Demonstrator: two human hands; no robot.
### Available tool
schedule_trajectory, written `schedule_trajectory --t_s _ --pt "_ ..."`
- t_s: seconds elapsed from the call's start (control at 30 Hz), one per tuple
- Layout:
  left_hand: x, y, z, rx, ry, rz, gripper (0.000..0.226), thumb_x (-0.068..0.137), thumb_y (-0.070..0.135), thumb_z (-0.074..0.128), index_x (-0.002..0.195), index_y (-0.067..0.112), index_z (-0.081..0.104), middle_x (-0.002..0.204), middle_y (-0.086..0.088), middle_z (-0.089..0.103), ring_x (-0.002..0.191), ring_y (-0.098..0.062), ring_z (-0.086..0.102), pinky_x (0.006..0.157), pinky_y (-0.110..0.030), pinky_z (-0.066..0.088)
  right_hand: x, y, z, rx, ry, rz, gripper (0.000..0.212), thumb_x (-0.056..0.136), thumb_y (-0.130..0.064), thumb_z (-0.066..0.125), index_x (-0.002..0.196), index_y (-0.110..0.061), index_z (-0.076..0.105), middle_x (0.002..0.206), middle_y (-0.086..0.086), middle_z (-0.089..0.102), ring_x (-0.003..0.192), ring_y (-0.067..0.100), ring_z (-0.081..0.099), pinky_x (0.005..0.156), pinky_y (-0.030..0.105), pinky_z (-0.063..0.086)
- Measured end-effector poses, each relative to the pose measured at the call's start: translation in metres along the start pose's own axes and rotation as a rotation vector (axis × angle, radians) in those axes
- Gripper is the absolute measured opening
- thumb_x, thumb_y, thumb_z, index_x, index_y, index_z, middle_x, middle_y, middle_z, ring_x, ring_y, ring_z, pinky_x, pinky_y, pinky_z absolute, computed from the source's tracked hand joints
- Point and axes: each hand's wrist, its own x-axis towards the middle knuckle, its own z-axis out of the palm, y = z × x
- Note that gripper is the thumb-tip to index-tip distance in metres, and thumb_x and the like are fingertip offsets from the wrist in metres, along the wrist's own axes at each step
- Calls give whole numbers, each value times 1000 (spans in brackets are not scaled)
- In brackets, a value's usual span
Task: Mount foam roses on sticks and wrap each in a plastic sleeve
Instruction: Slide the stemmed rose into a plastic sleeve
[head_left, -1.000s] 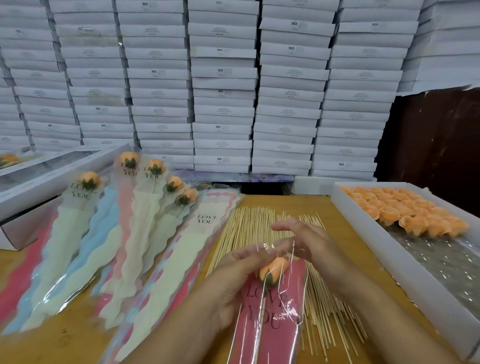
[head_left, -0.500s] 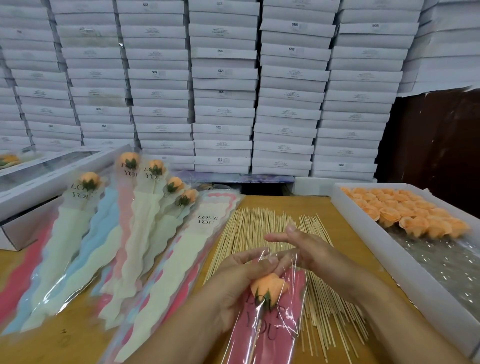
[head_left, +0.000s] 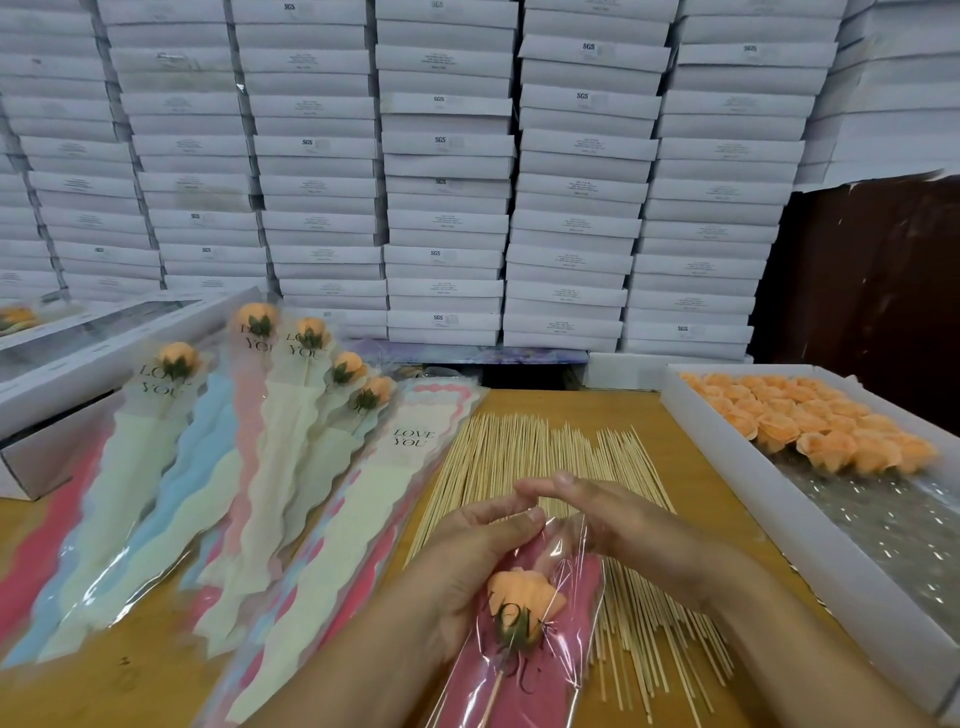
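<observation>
- At the far left, a long white box (head_left: 104, 358) lies at an angle on the wooden table (head_left: 597, 410), with finished wrapped roses (head_left: 306, 395) fanned out just beside it, heads pointing away from the person.
- A stack of empty sleeves (head_left: 363, 499) printed "LOVE YOU" lies between those and the spread of bamboo sticks (head_left: 524, 447).
- The left hand (head_left: 467, 561) comes in from the lower left, palm turned inward, its thumb and fingers pinching the top edge of a pink plastic sleeve (head_left: 550, 660) and cupping its left side.
- Inside that sleeve sits an orange foam rose (head_left: 524, 597) on its stick (head_left: 493, 696), head below the sleeve's mouth, over the near part of the sticks.
- The right hand (head_left: 608, 519) reaches in from the lower right, fingers gathered on the same top edge, gripping the clear film opposite the left.
- Bare table shows between the sticks and the white tray (head_left: 727, 467) of loose orange roses (head_left: 810, 421) along the right edge.
- Stacked white cartons (head_left: 447, 182) wall off the back.
</observation>
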Motion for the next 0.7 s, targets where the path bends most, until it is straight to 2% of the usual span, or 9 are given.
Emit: schedule_trajectory --t_s 0.07,0.17,0.23,0.33,0.4,0.5,0.57,0.6,0.7 --pt "0 0 0 -2 -15 1 39 84 7 75 121 2 66 82 -13 76 63 -19 70 57 -32 60 -2 -2 -1 0 36 -26 53 78 -76 47 125 -54 60 126 -13 66 127 12 56 113 39 39" --pt "3 1 0 0 31 47 38 78 15 77 114 7 71 95 -15 77 67 -18 72 65 -34 62 -2 -5 -4 73 206 -110 47 86 -64 54 127 -43 61 103 -7 77 111 13 67 102 36 48" --pt "4 4 -1 -42 72 95 41 75 18 77 113 5 72 99 -16 77 72 -21 72 68 -34 61 -2 -6 -6 186 304 -138 52 82 -53 58 130 -31 59 99 -1 78 103 13 71 94 38 51" --pt "5 8 -1 -153 132 147 34 81 15 75 113 4 71 98 -17 77 72 -23 74 64 -34 62 -2 -7 -1 364 351 -79 74 63 -57 78 128 -28 58 109 0 76 94 16 72 77 33 57" --pt "4 10 -1 -193 162 163 32 84 14 74 114 4 70 100 -19 76 73 -24 73 63 -35 62 -2 -6 6 392 300 16 75 58 -60 84 122 -31 61 112 0 74 96 18 72 72 30 59" --pt "4 12 0 -229 188 192 34 88 13 70 118 -1 68 101 -22 75 75 -28 72 62 -36 62 -4 -5 17 371 85 106 47 70 -53 84 109 -29 72 106 1 77 91 16 74 68 27 58" --pt "5 13 0 -254 213 220 37 90 15 68 123 -2 65 111 -26 72 88 -34 70 74 -44 60 -6 -5 23 382 -11 125 33 73 -39 84 102 -26 77 107 7 77 94 22 75 71 28 59" --pt "4 13 0 -264 222 238 38 91 16 68 124 -1 65 114 -27 71 90 -35 69 78 -47 59 -7 -5 26 393 -44 136 34 73 -32 85 104 -22 77 107 9 76 95 23 75 72 28 59" --pt "5 12 -1 -260 230 281 32 93 19 67 118 1 68 100 -20 75 77 -29 72 71 -43 61 -7 -4 30 366 -86 159 29 75 -18 85 103 -17 76 105 11 77 94 25 75 72 29 59"
